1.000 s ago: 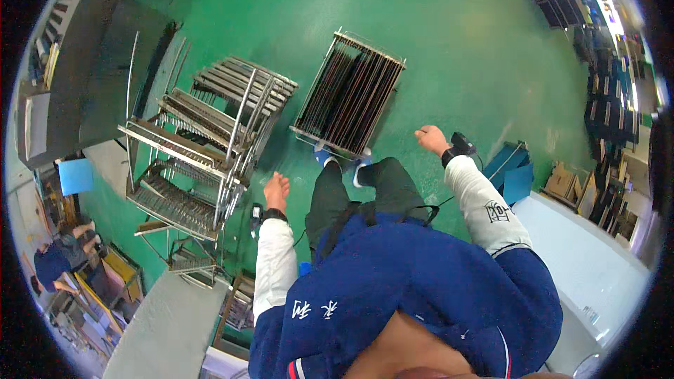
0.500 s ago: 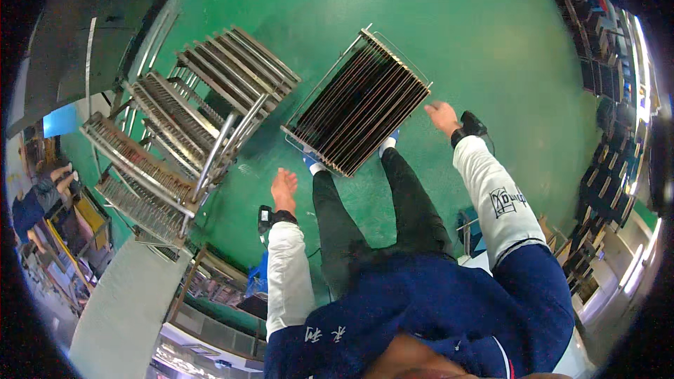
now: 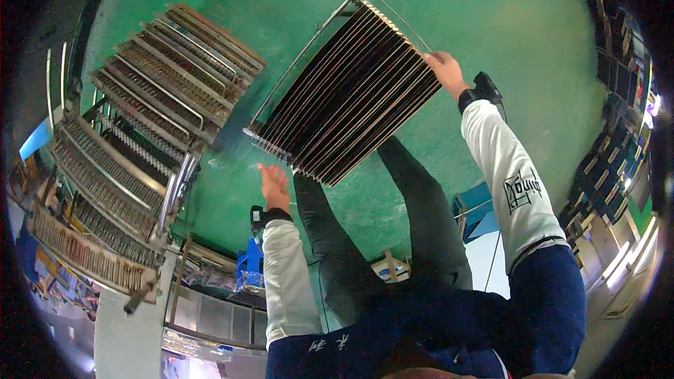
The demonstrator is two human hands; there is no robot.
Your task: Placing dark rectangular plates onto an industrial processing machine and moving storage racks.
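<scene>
Metal framed the rack (image 3: pixel 390 22) at the upper centre of the frame, its rows of thin dark sheets (image 3: pixel 354 91) slanting between the two hands. At its right-hand corner sat the fingertips of the right hand (image 3: pixel 447 74); whether they had closed on it, I could not tell. Just below its lower-left corner, the left hand (image 3: pixel 274 186) hung apart, fingers spread and holding nothing. Slotted racks (image 3: pixel 168 50) crowded the upper left.

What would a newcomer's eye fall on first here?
The rack of dark panels, upper centre against the green floor, with the right hand at its right corner. Next, the bulky slotted metal racks on the left. The left hand hovers open near the panel rack's lower-left end.
</scene>
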